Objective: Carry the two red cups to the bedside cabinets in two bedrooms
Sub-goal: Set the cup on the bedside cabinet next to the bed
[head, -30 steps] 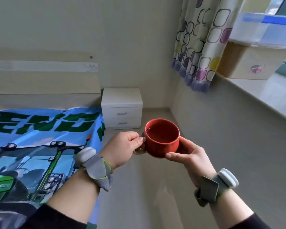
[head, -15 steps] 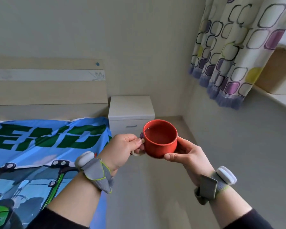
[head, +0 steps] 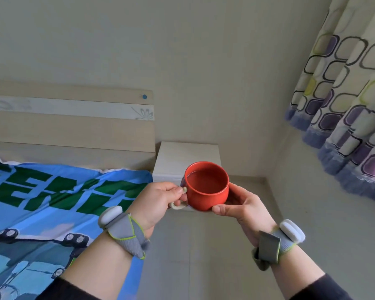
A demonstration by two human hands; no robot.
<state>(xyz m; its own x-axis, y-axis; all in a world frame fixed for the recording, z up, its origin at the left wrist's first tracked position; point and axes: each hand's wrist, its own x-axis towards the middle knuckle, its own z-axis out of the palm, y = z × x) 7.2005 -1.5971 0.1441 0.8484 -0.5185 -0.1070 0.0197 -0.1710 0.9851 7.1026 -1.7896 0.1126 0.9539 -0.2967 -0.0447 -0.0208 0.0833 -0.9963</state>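
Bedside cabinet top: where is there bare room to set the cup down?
The bedside cabinet top shows bare from the headboard side across to the wall side. Its near edge is hidden behind the red cup, held by the left hand and right hand.

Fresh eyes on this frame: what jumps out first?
The red cup at centre, with liquid inside, held in the air by both hands: the left hand pinches its pale handle, the right hand cradles its far side and base. Just behind it stands the white bedside cabinet, between the bed's bright blue-and-green bedspread on the left and the patterned curtain at upper right.
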